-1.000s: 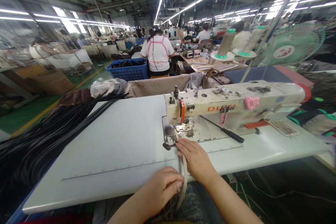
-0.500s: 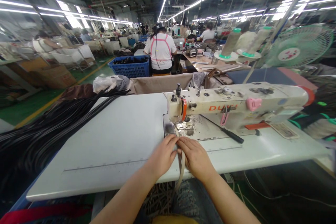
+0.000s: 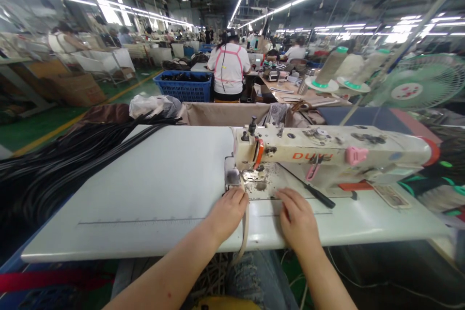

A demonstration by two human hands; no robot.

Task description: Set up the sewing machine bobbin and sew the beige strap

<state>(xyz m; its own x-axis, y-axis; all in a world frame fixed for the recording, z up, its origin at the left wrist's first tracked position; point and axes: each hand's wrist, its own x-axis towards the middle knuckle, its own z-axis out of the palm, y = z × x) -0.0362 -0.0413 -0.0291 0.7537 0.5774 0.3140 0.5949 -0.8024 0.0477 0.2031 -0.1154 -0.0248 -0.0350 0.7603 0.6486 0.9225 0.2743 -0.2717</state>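
A narrow beige strap point(image 3: 245, 225) runs from the needle area of the sewing machine point(image 3: 290, 147) toward me and drops over the table's front edge. My left hand point(image 3: 229, 208) is closed on it just in front of the metal plate, its fingertips partly hidden. To the right, my right hand point(image 3: 300, 215) is off the strap, low over the table, fingers stretched forward with nothing visible in them. A black-handled tool with a thin dark shaft point(image 3: 319, 194) lies beyond that hand, against the machine bed.
Many black cords point(image 3: 72, 169) are heaped over the left of the white table point(image 3: 160, 179). A beige fabric-sided bin point(image 3: 225, 114) stands behind it, thread cones point(image 3: 332, 65) and a green fan point(image 3: 417, 85) at right. A co-worker point(image 3: 228, 68) sits ahead beside a blue basket point(image 3: 183, 88).
My right hand has let go of the strap and moved right, away from my left hand. The left hand stays at the strap. The whole view has shifted slightly.
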